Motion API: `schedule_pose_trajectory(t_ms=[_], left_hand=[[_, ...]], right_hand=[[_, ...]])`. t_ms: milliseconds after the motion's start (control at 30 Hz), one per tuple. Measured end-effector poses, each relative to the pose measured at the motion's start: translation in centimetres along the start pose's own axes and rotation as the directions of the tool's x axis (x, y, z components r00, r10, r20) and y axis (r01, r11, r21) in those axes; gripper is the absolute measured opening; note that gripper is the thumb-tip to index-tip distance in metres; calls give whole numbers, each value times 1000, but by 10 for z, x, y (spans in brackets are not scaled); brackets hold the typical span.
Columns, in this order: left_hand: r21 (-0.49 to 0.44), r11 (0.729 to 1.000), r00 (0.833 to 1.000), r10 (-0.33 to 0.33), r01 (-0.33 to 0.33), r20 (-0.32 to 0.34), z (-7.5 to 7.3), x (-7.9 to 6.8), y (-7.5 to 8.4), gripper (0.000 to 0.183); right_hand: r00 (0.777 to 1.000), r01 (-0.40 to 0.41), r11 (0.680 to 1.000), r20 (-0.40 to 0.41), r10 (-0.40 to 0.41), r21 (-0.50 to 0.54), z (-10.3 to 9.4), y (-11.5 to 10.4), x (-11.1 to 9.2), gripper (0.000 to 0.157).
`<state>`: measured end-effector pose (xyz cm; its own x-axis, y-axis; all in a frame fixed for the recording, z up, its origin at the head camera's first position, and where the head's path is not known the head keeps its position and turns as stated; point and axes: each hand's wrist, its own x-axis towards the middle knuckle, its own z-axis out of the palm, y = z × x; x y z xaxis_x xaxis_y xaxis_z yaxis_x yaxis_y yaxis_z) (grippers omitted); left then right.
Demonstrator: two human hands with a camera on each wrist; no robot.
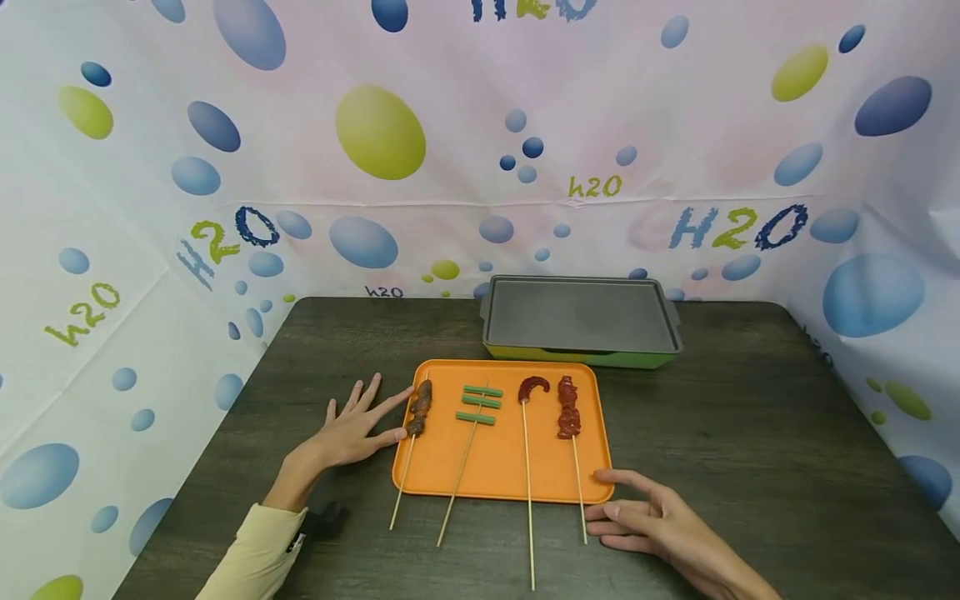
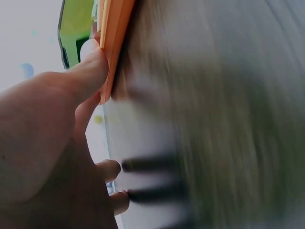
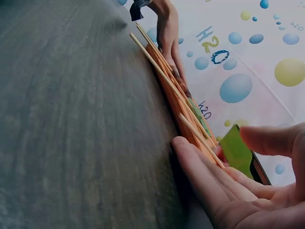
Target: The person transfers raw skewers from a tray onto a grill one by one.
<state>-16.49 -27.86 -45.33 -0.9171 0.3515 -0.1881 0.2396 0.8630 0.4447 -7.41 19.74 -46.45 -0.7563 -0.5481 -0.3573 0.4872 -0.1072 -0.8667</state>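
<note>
An orange tray lies on the table with several skewers across it. From left to right they carry brown meat chunks, green stick-like pieces, a curled dark red piece and red meat. Their bamboo sticks reach past the tray's near edge. My left hand touches the tray's left rim with thumb and index finger, its fingers spread. At the near right corner, my right hand has its index finger at the rim, beside the red meat skewer's stick; the right wrist view shows its thumb apart from the fingers.
Behind the tray stands a rectangular grill toy with a flat grey top and green-yellow sides. The dark wooden table runs back to a white curtain printed with bubbles.
</note>
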Motion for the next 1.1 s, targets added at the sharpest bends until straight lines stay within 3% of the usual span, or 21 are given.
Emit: schedule_pose_trajectory(t_ms=[100, 367, 567, 800, 1100], left_hand=[[2, 1000, 1000, 4, -4, 11, 5, 6, 11, 71], [-8, 999, 999, 31, -31, 33, 16, 21, 36, 73], [20, 998, 998, 52, -53, 39, 20, 34, 47, 75], [48, 998, 995, 34, -39, 95, 24, 48, 62, 75], [58, 998, 994, 33, -39, 107, 26, 55, 80, 71]], right_hand=[[1000, -7, 999, -17, 7, 41, -1, 3, -2, 72], [994, 4, 1000, -114, -3, 5, -14, 5, -9, 80], [993, 12, 1000, -116, -13, -14, -28, 6, -13, 69], [994, 10, 1000, -110, -13, -24, -43, 6, -23, 56], [992, -20, 998, -124, 12, -66, -59, 2, -30, 54]])
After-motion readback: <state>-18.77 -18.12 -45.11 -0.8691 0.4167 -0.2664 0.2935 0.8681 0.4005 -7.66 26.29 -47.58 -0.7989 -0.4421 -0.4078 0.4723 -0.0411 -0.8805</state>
